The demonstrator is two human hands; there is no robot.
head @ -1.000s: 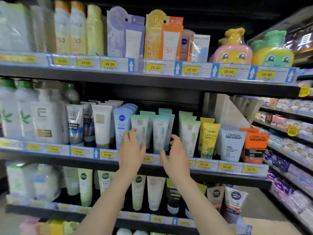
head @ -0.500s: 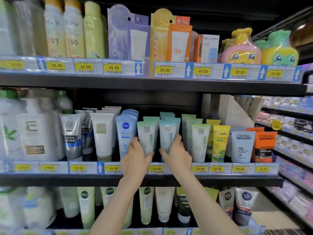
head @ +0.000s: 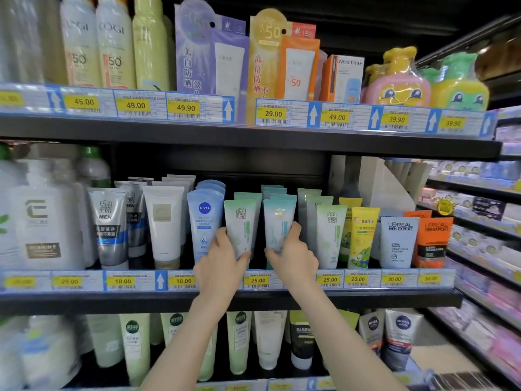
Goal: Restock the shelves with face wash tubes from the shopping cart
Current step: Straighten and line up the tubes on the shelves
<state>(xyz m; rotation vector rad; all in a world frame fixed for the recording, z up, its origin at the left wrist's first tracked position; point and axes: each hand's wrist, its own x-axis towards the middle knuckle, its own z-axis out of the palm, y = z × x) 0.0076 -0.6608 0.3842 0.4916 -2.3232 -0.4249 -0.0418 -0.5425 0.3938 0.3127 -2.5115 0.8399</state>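
Two rows of face wash tubes stand on the middle shelf [head: 282,301]. My left hand [head: 222,266] grips the lower part of the front pale green tube [head: 239,224], fingers on its left side and thumb on its right. My right hand [head: 293,255] grips the front teal tube [head: 279,218] the same way from the right. Both tubes stand upright, cap down, with more tubes of the same kind behind them. The shopping cart is not in view.
A blue Nivea tube [head: 204,218] stands just left of my left hand, and a light green tube [head: 329,235] just right of my right hand. Price tags [head: 258,280] line the shelf edge. Sunscreen boxes fill the upper shelf [head: 253,136]; more tubes stand below.
Both hands have closed round the two front tubes; a second ago they were open and reaching. The view has moved closer to the shelf.
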